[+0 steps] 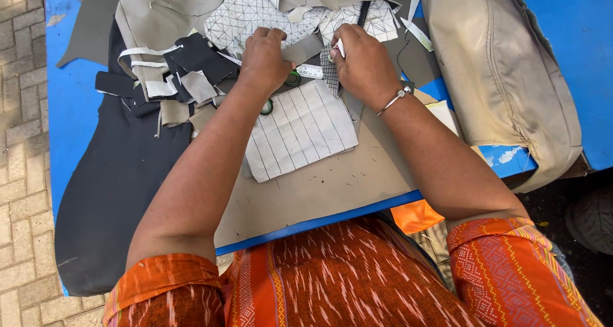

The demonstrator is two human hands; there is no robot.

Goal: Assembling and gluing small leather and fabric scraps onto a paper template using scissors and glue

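My left hand (264,60) rests fingers-down on a grey fabric scrap (304,48) at the far side of a white lined fabric piece (300,130). My right hand (363,64), with a metal bangle at the wrist, pinches a small white piece (340,46) over a narrow checked strip (329,73). Green-handled scissors (292,79) lie partly hidden under my left hand. A white tape (310,71) lies between the hands.
A blue table (70,110) carries a large black fabric sheet (121,174), a tan board (332,186), grey and black scraps (185,84) and quilted white fabric (255,11). A beige seat cushion (504,78) lies at the right. Brick paving (22,142) runs along the left.
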